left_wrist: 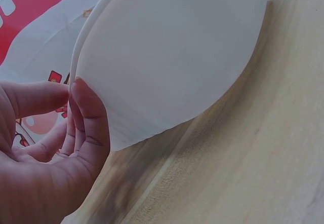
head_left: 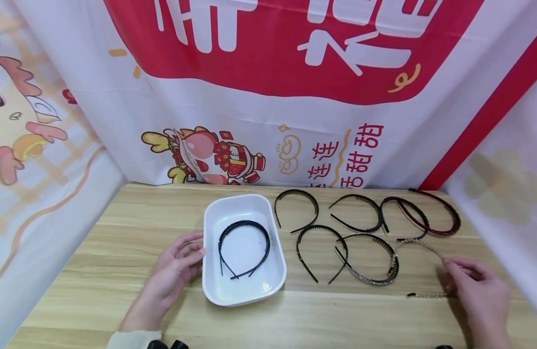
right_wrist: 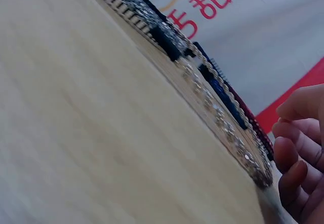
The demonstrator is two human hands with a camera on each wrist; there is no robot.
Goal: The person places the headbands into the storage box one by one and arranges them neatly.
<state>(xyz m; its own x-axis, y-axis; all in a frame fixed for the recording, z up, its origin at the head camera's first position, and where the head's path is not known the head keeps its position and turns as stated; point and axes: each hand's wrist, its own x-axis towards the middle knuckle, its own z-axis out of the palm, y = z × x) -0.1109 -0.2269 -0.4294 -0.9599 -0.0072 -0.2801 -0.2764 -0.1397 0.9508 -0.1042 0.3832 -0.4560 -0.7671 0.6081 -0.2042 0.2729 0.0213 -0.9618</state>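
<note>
My left hand (head_left: 176, 269) grips the left rim of a white plastic tray (head_left: 278, 286), thumb on the rim and fingers against the outer wall; the left wrist view shows that wall (left_wrist: 167, 57) up close. Black toothed headbands (head_left: 268, 247) lie overlapping inside the tray. At the right, my right hand (head_left: 480, 291) is over the rounded end of a gold, chain-like headband (head_left: 425, 245), partly hiding it in the head view. From the right wrist, the fingers (right_wrist: 286, 155) curl loosely right beside the gold headband (right_wrist: 223, 120), with nothing visible between them and the thumb.
Several other headbands lie between tray and right hand: black ones (head_left: 316, 201), one with a silvery glittering edge (head_left: 373, 281), and a dark red one (head_left: 456, 225) at the back right. A printed red and white cloth (head_left: 260, 111) hangs behind the wooden table (head_left: 321, 320).
</note>
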